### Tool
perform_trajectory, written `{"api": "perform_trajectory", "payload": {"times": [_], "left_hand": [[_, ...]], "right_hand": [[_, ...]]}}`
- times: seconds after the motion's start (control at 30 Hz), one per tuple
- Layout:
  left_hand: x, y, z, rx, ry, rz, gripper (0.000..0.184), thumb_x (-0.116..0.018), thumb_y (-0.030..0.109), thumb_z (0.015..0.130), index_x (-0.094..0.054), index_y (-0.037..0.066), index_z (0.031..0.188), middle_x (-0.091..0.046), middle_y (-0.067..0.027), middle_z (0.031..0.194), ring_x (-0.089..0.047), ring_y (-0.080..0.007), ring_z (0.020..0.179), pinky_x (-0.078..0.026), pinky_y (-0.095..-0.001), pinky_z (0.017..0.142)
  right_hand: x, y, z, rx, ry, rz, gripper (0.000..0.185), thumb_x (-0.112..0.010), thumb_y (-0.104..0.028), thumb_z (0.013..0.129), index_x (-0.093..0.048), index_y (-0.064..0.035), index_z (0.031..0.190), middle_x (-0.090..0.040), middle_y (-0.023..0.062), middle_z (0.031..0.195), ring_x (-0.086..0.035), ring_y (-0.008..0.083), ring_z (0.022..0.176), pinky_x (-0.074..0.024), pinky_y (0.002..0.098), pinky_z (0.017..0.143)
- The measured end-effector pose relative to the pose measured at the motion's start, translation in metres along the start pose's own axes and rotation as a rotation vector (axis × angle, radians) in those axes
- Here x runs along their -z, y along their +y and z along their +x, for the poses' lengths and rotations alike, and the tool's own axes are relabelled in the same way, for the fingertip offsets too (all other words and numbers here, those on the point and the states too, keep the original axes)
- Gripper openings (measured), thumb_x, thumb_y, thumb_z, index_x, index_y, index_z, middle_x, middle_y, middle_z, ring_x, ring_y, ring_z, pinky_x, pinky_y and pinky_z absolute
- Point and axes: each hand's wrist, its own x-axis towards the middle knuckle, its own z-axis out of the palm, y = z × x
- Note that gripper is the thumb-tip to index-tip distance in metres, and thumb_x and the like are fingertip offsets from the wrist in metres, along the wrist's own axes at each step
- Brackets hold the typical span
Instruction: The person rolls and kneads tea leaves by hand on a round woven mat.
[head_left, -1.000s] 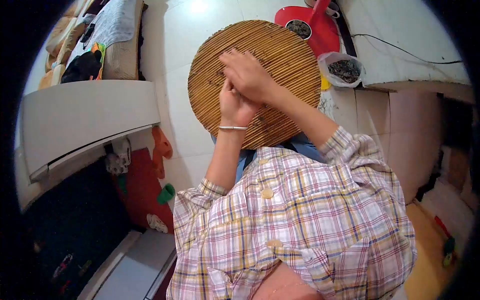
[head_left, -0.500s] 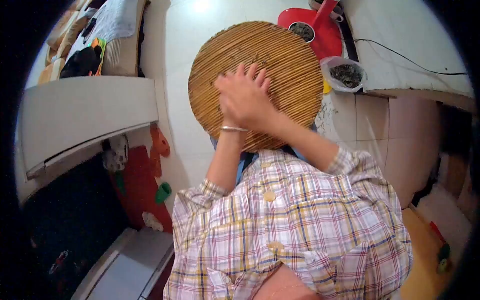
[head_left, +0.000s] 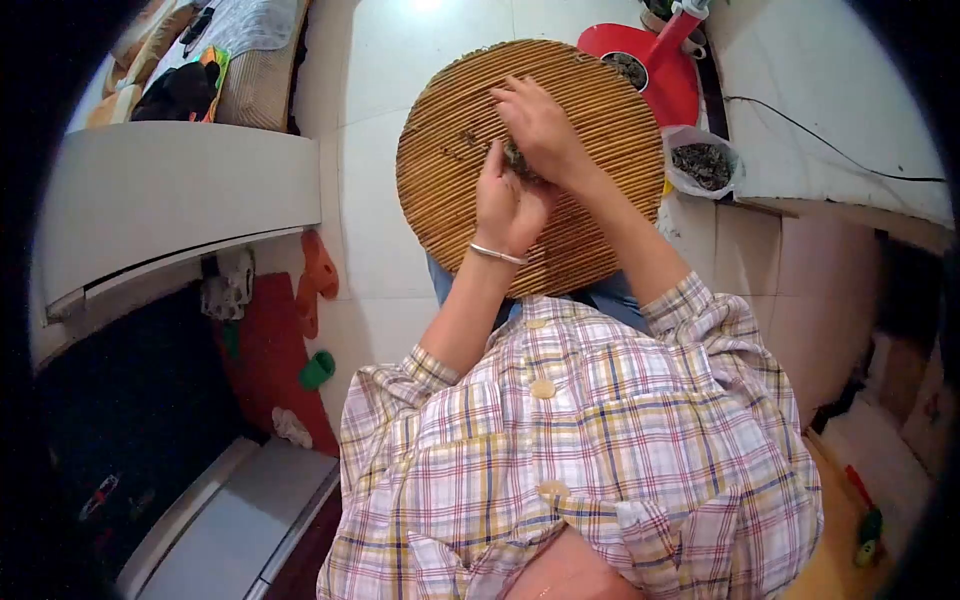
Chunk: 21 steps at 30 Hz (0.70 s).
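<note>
A round tray of brown ribbed strips [head_left: 590, 230] rests over my lap, with dark crumbs scattered near its middle. My left hand [head_left: 510, 208], with a silver bangle at the wrist, lies palm up on it, cupped around a small clump of dark dried leaf [head_left: 517, 160]. Over the clump's right side is my right hand [head_left: 543, 130], palm down, its fingers stretched out toward the tray's far side. The clump shows between the two hands, partly hidden by them.
Right of the tray are a plastic bag of dark leaf bits [head_left: 702, 166] and a red stand [head_left: 672, 85] bearing a round container of similar material [head_left: 626, 70]. Orange slippers [head_left: 318, 268] and a green cup-like object [head_left: 317, 370] lie at the left.
My hands, pressed together half a second ago, have parted somewhat, and the dark clump now shows between them. The view has shifted slightly, moving the tray rightward in it.
</note>
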Motion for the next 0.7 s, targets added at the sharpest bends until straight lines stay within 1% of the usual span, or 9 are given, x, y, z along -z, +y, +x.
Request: {"api": "perform_trajectory", "payload": {"times": [0.07, 0.13, 0.17, 0.27, 0.47, 0.5, 0.6, 0.67, 0.7], "left_hand": [[-0.003, 0.011, 0.000, -0.044, -0.005, 0.037, 0.058, -0.024, 0.043, 0.104, -0.028, 0.004, 0.146, -0.041, -0.0168, 0.144, -0.040, -0.0314, 0.132, -0.028, -0.0493, 0.114], [-0.002, 0.022, -0.001, -0.084, 0.007, 0.085, 0.059, -0.022, 0.044, 0.104, -0.027, 0.003, 0.146, -0.037, -0.0203, 0.146, -0.037, -0.0348, 0.135, -0.025, -0.0522, 0.115], [0.000, 0.027, -0.001, -0.117, 0.041, 0.094, 0.061, -0.022, 0.045, 0.104, -0.026, 0.003, 0.147, -0.037, -0.0214, 0.146, -0.036, -0.0354, 0.135, -0.025, -0.0526, 0.115], [0.002, 0.035, -0.003, -0.132, 0.058, 0.119, 0.063, -0.021, 0.048, 0.104, -0.022, 0.003, 0.148, -0.037, -0.0230, 0.144, -0.036, -0.0370, 0.134, -0.025, -0.0532, 0.114], [-0.001, 0.045, -0.018, -0.078, 0.079, 0.146, 0.059, -0.024, 0.047, 0.104, -0.032, 0.005, 0.145, -0.042, -0.0190, 0.142, -0.042, -0.0312, 0.130, -0.034, -0.0497, 0.109], [-0.001, 0.046, -0.020, -0.163, 0.124, 0.333, 0.057, -0.026, 0.045, 0.104, -0.037, 0.005, 0.143, -0.045, -0.0169, 0.139, -0.045, -0.0282, 0.127, -0.035, -0.0475, 0.108], [0.007, 0.058, -0.022, -0.337, 0.141, 0.547, 0.046, -0.039, 0.036, 0.104, -0.050, 0.005, 0.136, -0.059, -0.0108, 0.128, -0.055, -0.0192, 0.117, -0.043, -0.0377, 0.102], [0.014, 0.071, -0.024, -0.629, 0.137, 1.169, 0.037, -0.050, 0.022, 0.101, -0.054, 0.004, 0.134, -0.065, -0.0091, 0.120, -0.060, -0.0181, 0.111, -0.046, -0.0295, 0.098], [0.024, 0.075, -0.017, -0.766, 0.167, 1.240, 0.033, -0.057, 0.008, 0.095, -0.059, 0.004, 0.128, -0.068, -0.0093, 0.112, -0.065, -0.0175, 0.103, -0.052, -0.0274, 0.089]], "right_hand": [[0.009, 0.007, -0.003, 0.014, -0.047, -0.069, 0.041, -0.042, -0.027, 0.097, -0.063, 0.0001, 0.118, -0.060, 0.0189, 0.125, -0.053, 0.0351, 0.120, -0.0379, 0.0424, 0.107], [0.047, -0.015, 0.000, -0.688, -0.235, 0.853, 0.037, -0.040, -0.022, 0.101, -0.061, 0.0027, 0.119, -0.065, 0.0114, 0.115, -0.059, 0.0219, 0.112, -0.0426, 0.0380, 0.103], [0.052, -0.015, -0.003, -0.705, -0.219, 0.962, 0.041, -0.041, -0.030, 0.102, -0.062, -0.0010, 0.121, -0.063, 0.0085, 0.119, -0.058, 0.0158, 0.109, -0.0466, 0.0305, 0.094], [0.064, -0.023, -0.016, -0.869, -0.178, 1.176, 0.037, -0.049, -0.028, 0.100, -0.058, -0.0032, 0.126, -0.063, 0.0070, 0.114, -0.060, 0.0138, 0.102, -0.0485, 0.0289, 0.090], [0.059, -0.017, -0.029, -0.818, -0.164, 1.077, 0.038, -0.065, -0.020, 0.092, -0.059, -0.0028, 0.125, -0.062, 0.0032, 0.106, -0.058, 0.0084, 0.096, -0.0493, 0.0267, 0.085], [0.060, -0.015, -0.031, -0.817, -0.171, 1.078, 0.038, -0.065, -0.020, 0.092, -0.059, -0.0028, 0.125, -0.062, 0.0032, 0.106, -0.058, 0.0084, 0.096, -0.0493, 0.0267, 0.085], [0.067, -0.015, -0.034, -0.710, -0.145, 0.751, 0.032, -0.065, -0.017, 0.089, -0.063, -0.0033, 0.118, -0.064, 0.0061, 0.102, -0.061, 0.0157, 0.095, -0.0497, 0.0300, 0.084], [0.076, -0.024, -0.042, -0.315, -0.136, 0.244, 0.027, -0.067, -0.012, 0.083, -0.065, -0.0040, 0.109, -0.064, 0.0115, 0.099, -0.063, 0.0274, 0.092, -0.0502, 0.0350, 0.083], [0.078, -0.030, -0.046, -0.297, -0.171, 0.262, 0.029, -0.067, -0.010, 0.079, -0.065, -0.0060, 0.108, -0.062, 0.0149, 0.102, -0.059, 0.0352, 0.098, -0.0489, 0.0393, 0.087]]}}
